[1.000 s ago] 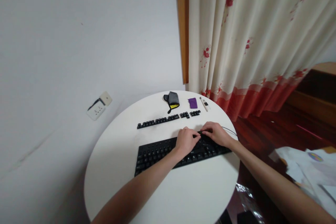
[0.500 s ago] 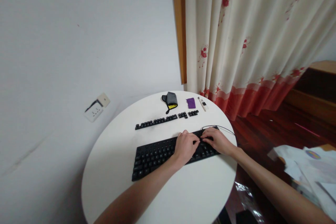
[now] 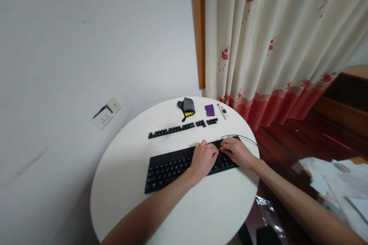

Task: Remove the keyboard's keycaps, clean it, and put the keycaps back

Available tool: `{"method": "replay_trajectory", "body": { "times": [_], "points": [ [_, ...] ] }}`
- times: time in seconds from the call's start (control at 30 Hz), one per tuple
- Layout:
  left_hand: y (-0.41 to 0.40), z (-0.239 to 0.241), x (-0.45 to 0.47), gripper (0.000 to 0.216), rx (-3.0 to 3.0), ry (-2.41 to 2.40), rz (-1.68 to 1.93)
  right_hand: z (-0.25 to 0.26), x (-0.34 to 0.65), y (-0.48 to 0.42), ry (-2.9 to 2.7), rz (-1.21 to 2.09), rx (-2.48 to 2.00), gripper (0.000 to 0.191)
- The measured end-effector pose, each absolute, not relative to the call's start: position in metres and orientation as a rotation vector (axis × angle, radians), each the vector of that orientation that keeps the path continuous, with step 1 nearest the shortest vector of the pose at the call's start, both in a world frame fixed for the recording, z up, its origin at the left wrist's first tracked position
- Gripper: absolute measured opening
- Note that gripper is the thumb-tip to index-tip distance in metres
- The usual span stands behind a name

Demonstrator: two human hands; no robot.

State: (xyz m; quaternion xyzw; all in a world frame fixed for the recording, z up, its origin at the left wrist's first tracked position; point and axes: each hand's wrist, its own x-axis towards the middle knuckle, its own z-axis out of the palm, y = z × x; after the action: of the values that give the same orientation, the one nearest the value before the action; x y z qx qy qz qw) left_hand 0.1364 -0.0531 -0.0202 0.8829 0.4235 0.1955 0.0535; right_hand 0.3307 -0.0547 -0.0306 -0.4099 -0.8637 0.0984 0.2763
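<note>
A black keyboard point(image 3: 169, 168) lies at a slant on the round white table point(image 3: 195, 206). Over its upper right part, my left hand point(image 3: 204, 156) rests with thumb and fingers pinched together. My right hand point(image 3: 234, 150) faces it from the other side, its fingertips pinched too and almost meeting the left ones. Whatever small dark thing may be between the fingertips is too small to make out. Behind the keyboard runs a row of black keycaps point(image 3: 171, 130), with two smaller keycap groups point(image 3: 200, 123) point(image 3: 212, 121) to its right.
At the table's far side lie a grey and yellow cloth point(image 3: 188, 106), a purple cloth point(image 3: 209, 110) and a small brush point(image 3: 222, 111). A thin black cable point(image 3: 244, 137) trails off the right edge. The wall point(image 3: 138, 46) and curtain point(image 3: 258, 57) stand behind.
My fingertips have come closer together over the keyboard, the right hand's fingers now more bunched. The whole view has shifted slightly; the other things lie as before.
</note>
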Motion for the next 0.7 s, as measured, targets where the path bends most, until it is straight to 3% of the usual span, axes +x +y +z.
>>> {"method": "replay_trajectory", "body": {
  "times": [0.33,0.7],
  "points": [
    [-0.060,-0.019,0.130,0.021,2.729,1.208,0.631,-0.029,0.335,-0.054,-2.375,0.209,-1.111,0.017],
    [-0.059,-0.030,0.128,0.022,2.662,1.167,0.695,-0.039,0.332,-0.049,-2.210,0.418,-1.052,0.017]
  ]
}}
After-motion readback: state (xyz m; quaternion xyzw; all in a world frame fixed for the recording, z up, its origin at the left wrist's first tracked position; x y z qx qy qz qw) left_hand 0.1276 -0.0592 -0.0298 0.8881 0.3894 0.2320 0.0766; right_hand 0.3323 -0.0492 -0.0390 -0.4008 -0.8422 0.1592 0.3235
